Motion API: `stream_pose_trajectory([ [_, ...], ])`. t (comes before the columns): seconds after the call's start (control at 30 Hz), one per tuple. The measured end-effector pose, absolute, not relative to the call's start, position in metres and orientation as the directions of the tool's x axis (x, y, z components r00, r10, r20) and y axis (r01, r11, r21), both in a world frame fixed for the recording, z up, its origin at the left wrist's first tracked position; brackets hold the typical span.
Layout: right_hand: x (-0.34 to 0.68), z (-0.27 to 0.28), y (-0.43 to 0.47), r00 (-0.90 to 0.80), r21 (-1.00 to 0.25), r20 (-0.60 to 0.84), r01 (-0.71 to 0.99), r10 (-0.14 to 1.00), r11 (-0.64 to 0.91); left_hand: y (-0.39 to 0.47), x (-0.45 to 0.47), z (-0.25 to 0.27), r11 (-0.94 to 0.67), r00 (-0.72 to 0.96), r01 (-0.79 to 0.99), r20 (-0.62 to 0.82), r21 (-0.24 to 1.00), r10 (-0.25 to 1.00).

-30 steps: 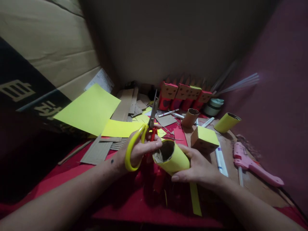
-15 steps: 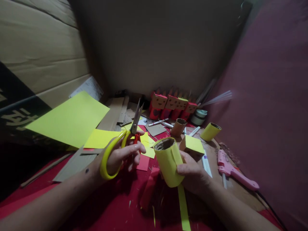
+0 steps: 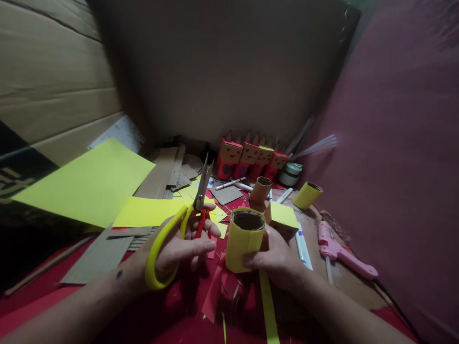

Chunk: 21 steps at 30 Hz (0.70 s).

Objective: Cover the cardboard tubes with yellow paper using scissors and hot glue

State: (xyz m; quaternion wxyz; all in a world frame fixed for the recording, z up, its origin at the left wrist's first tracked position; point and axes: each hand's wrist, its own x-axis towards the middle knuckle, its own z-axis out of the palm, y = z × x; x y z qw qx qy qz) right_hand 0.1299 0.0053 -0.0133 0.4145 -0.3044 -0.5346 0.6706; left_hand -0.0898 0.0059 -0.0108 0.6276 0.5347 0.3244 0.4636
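Scissors (image 3: 201, 200) with one yellow and one red handle hang on my left hand (image 3: 182, 248), blades pointing up and a little apart. The yellow loop sits around the hand near the wrist, and the fingers curl by the red handle. My right hand (image 3: 274, 253) grips a cardboard tube (image 3: 245, 243) wrapped in yellow paper, upright with its hollow top toward me. A yellow paper strip (image 3: 268, 306) lies below that hand. Close by on the right is a small box (image 3: 283, 217) with a yellow top. A red paper piece (image 3: 215, 291) lies below the tube.
Red figures with cardboard faces (image 3: 251, 155) line the back. A bare cardboard tube (image 3: 261, 190), another yellow tube (image 3: 307, 195) and a pink glue gun (image 3: 342, 253) are to the right. Yellow sheets (image 3: 89, 181) and cardboard pieces (image 3: 98, 255) lie left. Several markers (image 3: 229, 183) lie mid-table.
The tube has been turned in my right hand, from tilted to more upright, and its paper seam has shifted. The scissors stay on my left hand, and the whole view has shifted slightly.
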Motion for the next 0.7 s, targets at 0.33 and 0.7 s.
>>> stream_pose_trajectory([
  [0.33, 0.131, -0.016, 0.006, -0.532, -0.967, 0.018, -0.226, 0.847, -0.121, 0.005, -0.090, -0.022, 0.047, 0.426, -0.079, -0.009, 0.996, 0.905],
  [0.7, 0.125, -0.004, 0.004, -0.518, -0.994, 0.048, -0.113, 0.854, -0.012, 0.006, -0.088, -0.022, 0.080, 0.453, -0.109, -0.022, 0.991, 0.891],
])
